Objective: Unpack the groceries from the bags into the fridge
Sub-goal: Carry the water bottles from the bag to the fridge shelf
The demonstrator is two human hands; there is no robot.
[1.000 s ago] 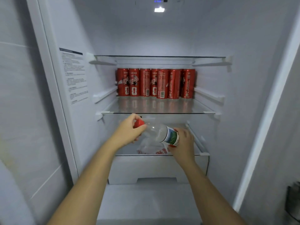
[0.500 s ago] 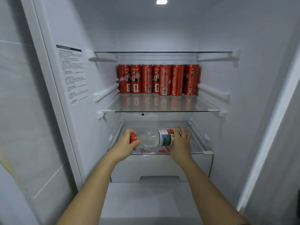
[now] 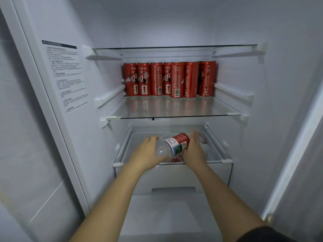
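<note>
A clear water bottle point(image 3: 172, 145) with a red, white and green label lies on its side over the lower glass shelf point(image 3: 216, 159) of the open fridge. My left hand point(image 3: 148, 152) grips its cap end, and the cap is hidden behind that hand. My right hand point(image 3: 194, 147) holds the labelled end, fingers stretched along its far side. Under the bottle I make out another clear bottle with red print point(image 3: 176, 158), lying on the same shelf.
Several red soda cans point(image 3: 170, 79) stand in a row at the back of the middle glass shelf point(image 3: 174, 110). A white drawer point(image 3: 173, 179) sits below the lower shelf. The fridge's left wall carries a printed label point(image 3: 68, 77).
Both hands have carried the bottle down and deeper into the fridge, from in front of the lower shelf to above it. The cap is now hidden by my left hand.
</note>
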